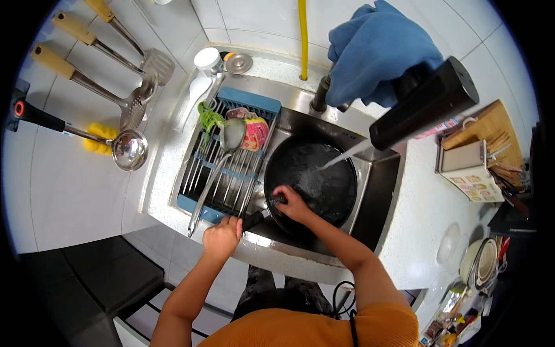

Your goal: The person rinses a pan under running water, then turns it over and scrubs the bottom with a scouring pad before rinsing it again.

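L hand [224,234] clamps handle [252,220] of black pan [340,191], ahead-R of it; R hand [293,205], apart, grips dark scrubber (prob.) [281,198] inside. Likely scrub/rinse step; next move needs firm L grip.

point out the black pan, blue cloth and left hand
Black pan [348,186], head view: on its right inner wall.
Blue cloth [381,52], head view: on its folded middle.
Left hand [222,236], head view: on its back.

Walls [75,191]: white tiles, thin joints
Worktop [417,231]: pale, speckled, against walls
Dark surface [87,274], lower left: crossed by seams
Light: bright
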{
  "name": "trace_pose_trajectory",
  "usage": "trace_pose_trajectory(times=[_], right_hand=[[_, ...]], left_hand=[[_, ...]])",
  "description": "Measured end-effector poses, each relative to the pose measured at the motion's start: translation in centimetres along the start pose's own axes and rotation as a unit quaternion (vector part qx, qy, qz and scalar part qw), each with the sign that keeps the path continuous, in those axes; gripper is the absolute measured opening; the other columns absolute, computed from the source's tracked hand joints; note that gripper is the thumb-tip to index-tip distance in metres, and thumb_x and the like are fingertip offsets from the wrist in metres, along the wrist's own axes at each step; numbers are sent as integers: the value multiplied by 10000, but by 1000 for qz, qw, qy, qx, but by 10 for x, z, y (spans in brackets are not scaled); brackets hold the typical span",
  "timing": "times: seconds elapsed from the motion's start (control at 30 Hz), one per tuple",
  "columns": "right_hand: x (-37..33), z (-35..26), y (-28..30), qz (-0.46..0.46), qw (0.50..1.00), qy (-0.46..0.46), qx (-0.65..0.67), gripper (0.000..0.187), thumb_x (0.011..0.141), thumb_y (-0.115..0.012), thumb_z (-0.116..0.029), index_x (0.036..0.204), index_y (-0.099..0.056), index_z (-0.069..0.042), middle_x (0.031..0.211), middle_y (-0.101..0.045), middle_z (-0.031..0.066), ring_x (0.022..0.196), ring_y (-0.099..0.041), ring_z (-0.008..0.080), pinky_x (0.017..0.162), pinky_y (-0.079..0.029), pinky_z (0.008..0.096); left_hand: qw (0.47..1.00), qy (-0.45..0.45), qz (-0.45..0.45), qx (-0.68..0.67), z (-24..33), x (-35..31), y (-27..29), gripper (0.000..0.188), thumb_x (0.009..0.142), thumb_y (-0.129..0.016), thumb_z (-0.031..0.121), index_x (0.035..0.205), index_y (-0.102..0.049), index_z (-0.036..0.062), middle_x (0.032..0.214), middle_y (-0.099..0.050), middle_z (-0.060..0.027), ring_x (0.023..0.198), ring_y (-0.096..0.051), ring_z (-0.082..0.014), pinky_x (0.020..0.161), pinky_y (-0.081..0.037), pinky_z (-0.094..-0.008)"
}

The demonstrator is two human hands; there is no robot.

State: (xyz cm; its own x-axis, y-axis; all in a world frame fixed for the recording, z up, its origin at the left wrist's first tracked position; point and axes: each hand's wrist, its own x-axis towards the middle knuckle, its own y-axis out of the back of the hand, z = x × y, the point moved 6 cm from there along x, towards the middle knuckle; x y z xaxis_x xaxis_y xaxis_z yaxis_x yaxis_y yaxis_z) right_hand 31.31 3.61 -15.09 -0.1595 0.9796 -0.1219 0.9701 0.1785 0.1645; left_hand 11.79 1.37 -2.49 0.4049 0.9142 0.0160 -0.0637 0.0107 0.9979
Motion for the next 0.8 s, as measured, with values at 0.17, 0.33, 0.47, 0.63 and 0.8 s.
trace_pose_trajectory(times=[0.17,0.33,0.47,0.63,0.8], right_hand=[[86,-16,66,301,925,140,-186,407,531,-477,123,893,-484,-63,943,-457,147,964,-468,347,859,-386,376],[49,46,159,329,839,22,-433,414,652,-582,61,1009,-511,-139,1072,-452,131,959,-524,367,760,-471,436],[-8,69,164,124,828,-163,-522,319,755,-527,-34,1057,-519,-138,1036,-511,170,877,-580,358,718,-485,440],[-63,99,112,-94,871,-204,-438,489,690,-676,-112,1143,-493,-97,1090,-536,189,1001,-544,365,849,-447,438],[-36,33,12,9,993,16,-113,452,753,-644,-79,1167,-465,-49,1098,-539,148,1006,-551,272,850,-449,358]], left_hand=[[1000,15,-12,-6,1,1,3,237,852,-521,270,683,-546,105,647,-575,-67,475,-575,-265,428,-460,-359],[1000,6,15,13,3,2,4,268,847,-526,280,637,-521,114,604,-555,-58,438,-558,-243,412,-455,-340],[1000,10,19,1,5,3,4,254,845,-528,274,648,-518,114,608,-557,-56,444,-560,-241,412,-453,-340],[1000,6,19,1,5,5,3,267,853,-515,286,649,-519,114,609,-556,-56,438,-557,-242,408,-454,-348],[1000,-1,10,-1,6,5,2,275,860,-505,296,654,-517,113,615,-558,-59,434,-556,-245,404,-455,-350]])
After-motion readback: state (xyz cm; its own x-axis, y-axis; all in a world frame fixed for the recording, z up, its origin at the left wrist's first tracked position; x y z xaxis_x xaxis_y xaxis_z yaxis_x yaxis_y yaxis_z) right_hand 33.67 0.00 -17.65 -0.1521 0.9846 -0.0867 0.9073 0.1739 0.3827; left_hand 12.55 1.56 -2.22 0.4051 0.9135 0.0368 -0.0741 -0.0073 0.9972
